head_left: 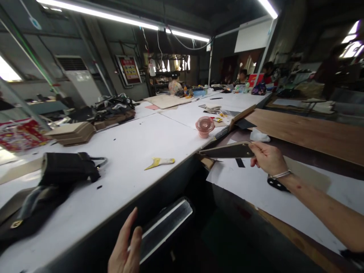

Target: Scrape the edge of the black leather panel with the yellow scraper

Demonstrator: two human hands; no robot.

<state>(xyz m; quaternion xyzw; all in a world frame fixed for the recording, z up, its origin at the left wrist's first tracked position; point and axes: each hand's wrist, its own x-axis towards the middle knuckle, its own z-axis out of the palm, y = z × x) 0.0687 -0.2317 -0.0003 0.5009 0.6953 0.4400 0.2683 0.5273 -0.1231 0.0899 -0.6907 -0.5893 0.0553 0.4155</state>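
My right hand point(267, 157) is closed on one end of a long, flat, dark strip point(227, 151) with a light edge and small metal dots. The strip reaches left over the right-hand work surface, its far end by the corner of the white table. Low in the view, my left hand point(126, 246) has its fingers stretched apart and holds nothing I can see. Close beside it, below the table edge, is a long dark object point(167, 227) with pale lines and a shiny face; its kind is unclear. Under my right wrist lies a black piece with holes point(277, 184).
The white table point(113, 204) bears a pink fan point(204, 127), a yellow-and-white tube point(160, 162), a black bag point(66, 168) and stacked brown boards point(71, 132). A dark gap separates it from the paper-covered surface point(307, 204) at right. People point(174, 86) are at the far end.
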